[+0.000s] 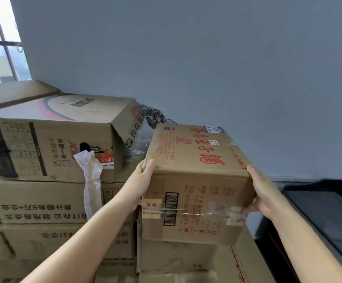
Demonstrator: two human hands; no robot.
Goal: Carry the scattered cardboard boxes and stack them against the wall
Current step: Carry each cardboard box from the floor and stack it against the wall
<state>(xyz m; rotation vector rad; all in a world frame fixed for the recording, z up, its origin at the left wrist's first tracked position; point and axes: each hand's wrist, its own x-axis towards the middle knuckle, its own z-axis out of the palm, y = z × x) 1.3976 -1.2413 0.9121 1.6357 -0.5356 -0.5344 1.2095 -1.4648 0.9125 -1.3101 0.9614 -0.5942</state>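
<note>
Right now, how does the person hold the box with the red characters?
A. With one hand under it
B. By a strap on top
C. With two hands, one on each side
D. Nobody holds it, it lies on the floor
C: the left hand grips the left side of the box with the red characters and the right hand grips its right side, with the fingers wrapped around the edges.

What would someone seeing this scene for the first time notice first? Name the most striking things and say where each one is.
The eye lands first on the box with large red characters, held up at centre right between the left hand and right hand, one on each side. To its left rises a stack of cardboard boxes against the grey wall, with a loose strip of tape dangling down its front. A bright window fills the upper left corner.
</note>
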